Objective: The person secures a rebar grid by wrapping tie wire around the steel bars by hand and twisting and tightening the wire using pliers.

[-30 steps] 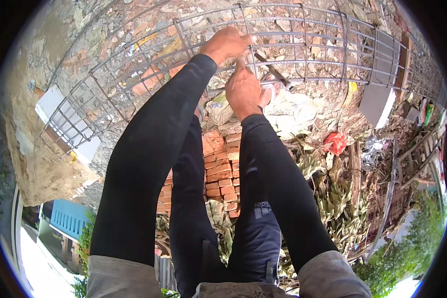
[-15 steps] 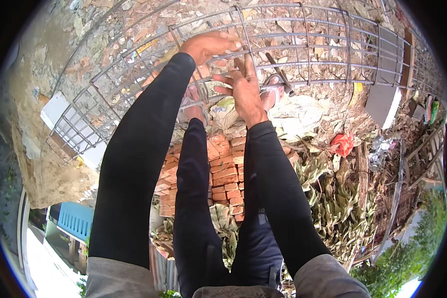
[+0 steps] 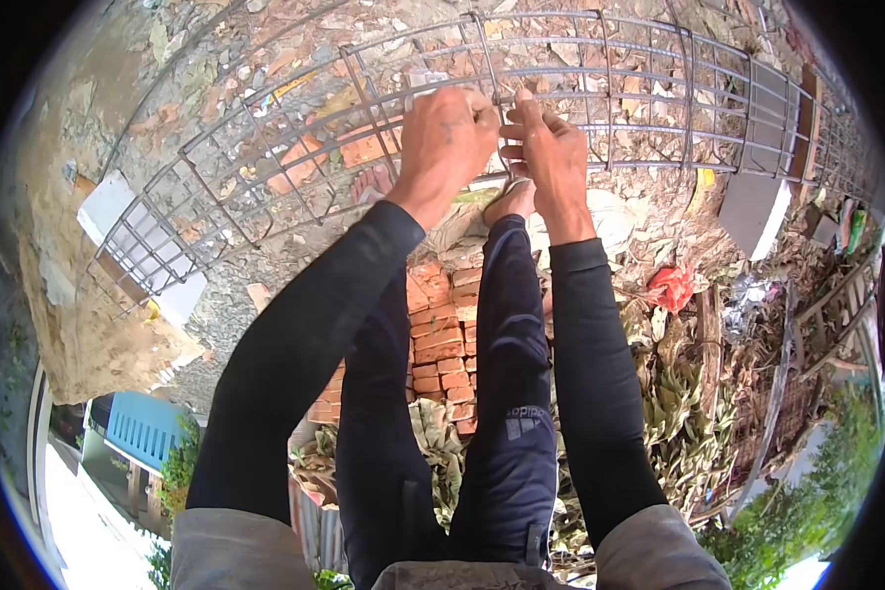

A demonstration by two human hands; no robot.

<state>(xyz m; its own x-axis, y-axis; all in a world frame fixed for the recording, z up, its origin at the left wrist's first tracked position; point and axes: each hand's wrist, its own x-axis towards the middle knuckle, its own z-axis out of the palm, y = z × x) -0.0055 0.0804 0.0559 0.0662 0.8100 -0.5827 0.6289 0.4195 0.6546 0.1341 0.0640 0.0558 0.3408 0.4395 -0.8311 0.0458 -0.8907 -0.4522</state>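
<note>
A long cage of steel rebar (image 3: 649,84) stretches across the upper part of the view, its bars crossed by square stirrups. My left hand (image 3: 447,143) is closed, with the fingertips pinched at a stirrup near the cage's middle. Just to its right, my right hand (image 3: 551,152) has its thumb and fingers drawn together at the same stirrup, close to the left fingertips. Whatever lies between the fingers of either hand is too small to make out. My feet, one of them the right foot (image 3: 511,202), are below the cage.
Stacked red bricks (image 3: 438,344) lie between my legs. Pale blocks, a left one (image 3: 118,216) and a right one (image 3: 757,211), are at the cage's two sides. Dry leaves (image 3: 674,423) and a red plastic bag (image 3: 671,288) are to the right. Rubble (image 3: 197,108) covers the ground.
My left hand has come down and right and closed. My right hand has moved right, its spread fingers now drawn together. The dark tool seen beside it earlier no longer shows.
</note>
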